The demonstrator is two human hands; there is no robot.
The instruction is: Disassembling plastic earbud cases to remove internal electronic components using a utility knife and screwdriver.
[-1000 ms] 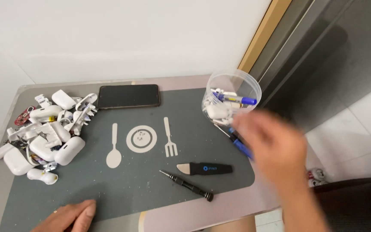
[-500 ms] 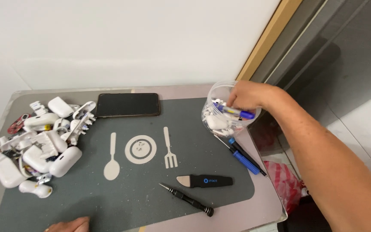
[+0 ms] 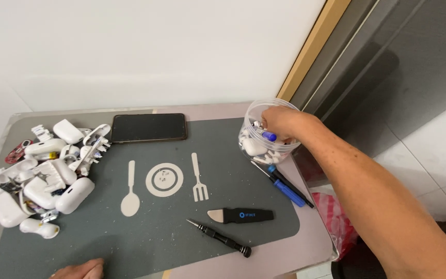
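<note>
Hidden and cropped items
Right hand (image 3: 281,121): fingertips concealed inside clear tub (image 3: 254,111), grip indeterminate; left hand (image 3: 81,269): cut by bottom edge, only knuckles showing

Grey table (image 3: 313,247) — dark placemat (image 3: 171,217) lies flat on it.

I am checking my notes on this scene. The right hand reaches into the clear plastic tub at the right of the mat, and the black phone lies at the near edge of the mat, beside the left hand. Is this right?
Not quite. In the head view the black phone lies at the far edge of the mat, by the wall, well away from the left hand. The rest holds: the right hand reaches into the clear plastic tub at the mat's right.
</note>
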